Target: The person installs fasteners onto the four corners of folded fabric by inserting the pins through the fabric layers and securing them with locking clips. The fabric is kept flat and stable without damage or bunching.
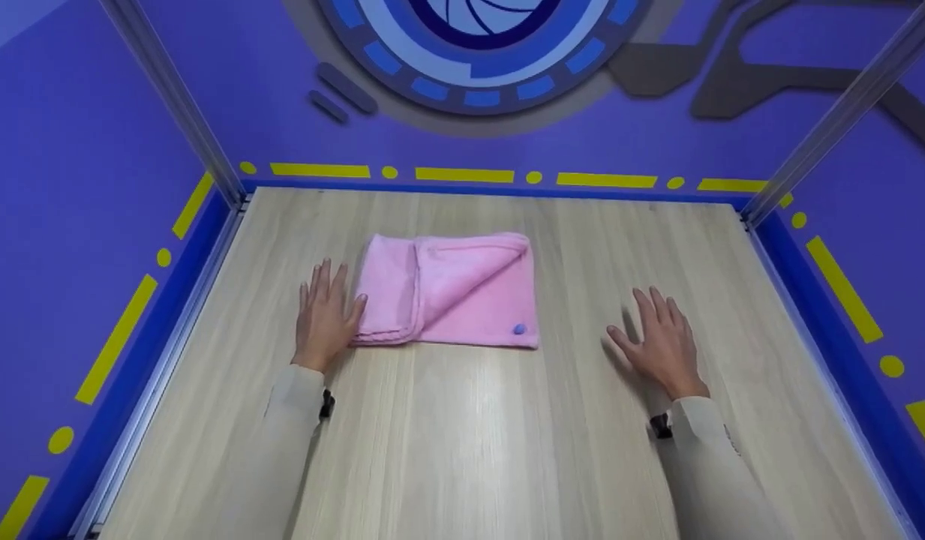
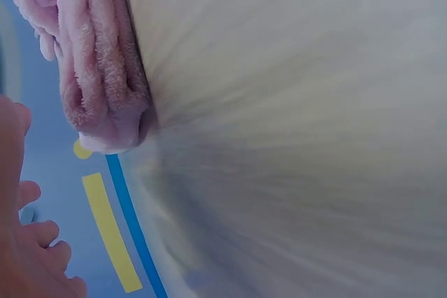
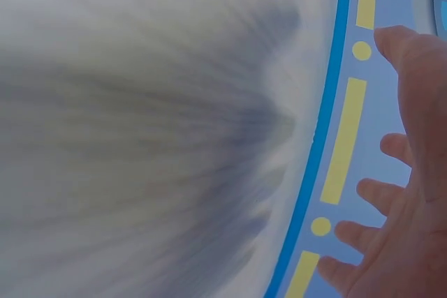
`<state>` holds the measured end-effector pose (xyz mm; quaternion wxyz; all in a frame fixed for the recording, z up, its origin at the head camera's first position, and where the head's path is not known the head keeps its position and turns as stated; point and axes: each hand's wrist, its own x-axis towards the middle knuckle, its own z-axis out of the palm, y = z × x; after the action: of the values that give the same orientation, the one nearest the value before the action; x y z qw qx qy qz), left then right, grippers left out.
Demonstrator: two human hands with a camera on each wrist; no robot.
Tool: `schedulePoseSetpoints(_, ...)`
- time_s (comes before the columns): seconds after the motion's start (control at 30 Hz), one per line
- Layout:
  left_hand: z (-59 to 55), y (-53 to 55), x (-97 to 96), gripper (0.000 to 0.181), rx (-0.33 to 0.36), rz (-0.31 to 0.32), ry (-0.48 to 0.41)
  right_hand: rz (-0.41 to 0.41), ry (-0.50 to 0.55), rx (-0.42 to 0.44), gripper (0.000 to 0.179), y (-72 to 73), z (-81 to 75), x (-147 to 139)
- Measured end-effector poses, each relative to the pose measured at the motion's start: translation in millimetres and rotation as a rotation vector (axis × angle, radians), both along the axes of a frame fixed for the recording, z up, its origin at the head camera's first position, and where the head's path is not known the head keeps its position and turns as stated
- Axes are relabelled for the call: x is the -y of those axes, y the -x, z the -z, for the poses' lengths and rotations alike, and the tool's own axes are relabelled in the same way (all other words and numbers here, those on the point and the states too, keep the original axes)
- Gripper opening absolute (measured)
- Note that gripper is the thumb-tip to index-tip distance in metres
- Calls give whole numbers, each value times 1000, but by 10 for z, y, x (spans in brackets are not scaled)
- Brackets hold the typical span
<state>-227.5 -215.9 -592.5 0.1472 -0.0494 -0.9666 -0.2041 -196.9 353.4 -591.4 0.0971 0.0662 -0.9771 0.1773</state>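
Observation:
A folded pink plush cloth (image 1: 477,300) lies on the wooden table, its left part stacked in several layers and a flap turned back diagonally on the right. Near its lower right corner is a small blue-purple spot (image 1: 519,329). My left hand (image 1: 325,319) is just left of the cloth, fingers extended, the thumb tip close to its left edge; whether it touches I cannot tell. In the left wrist view the layered edge of the cloth (image 2: 105,61) shows beside the fingers. Well to the right, my right hand (image 1: 661,349) hovers over the table with fingers spread, holding nothing.
The light wooden tabletop (image 1: 462,442) is bounded by blue-purple panels with yellow markings (image 1: 464,175) at the back and both sides. Metal posts (image 1: 181,105) stand at the back corners. A dark band (image 1: 326,405) sits at each wrist.

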Motion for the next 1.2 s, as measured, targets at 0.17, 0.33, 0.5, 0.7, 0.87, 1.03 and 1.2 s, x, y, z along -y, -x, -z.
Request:
schedulePoseSetpoints(0.17,-35,91,-98,68,-8,31,-7,9,3,-3,86,-41,2,-34)
schedulePoseSetpoints(0.33,-152,263,-327,71,-12,99,-64,13,6,-11,85,-64,-6,-40)
schedulePoseSetpoints(0.5,-300,538,-664,74,55,206,-252,17,1,-23,84,-86,-15,-19)
schedulePoseSetpoints(0.7,-351,831,-974,81,286,210,-527,3,-8,-36,84,-91,-34,34)
schedulePoseSetpoints(0.87,-300,975,-1062,79,398,128,-591,13,-8,-32,84,-124,-56,42)
schedulePoseSetpoints(1.03,-215,1063,-1075,74,393,97,-576,33,-3,-12,83,-186,-53,-2)
schedulePoseSetpoints(1.2,-219,1116,-1136,66,371,112,-559,60,16,21,82,-251,-31,-57)
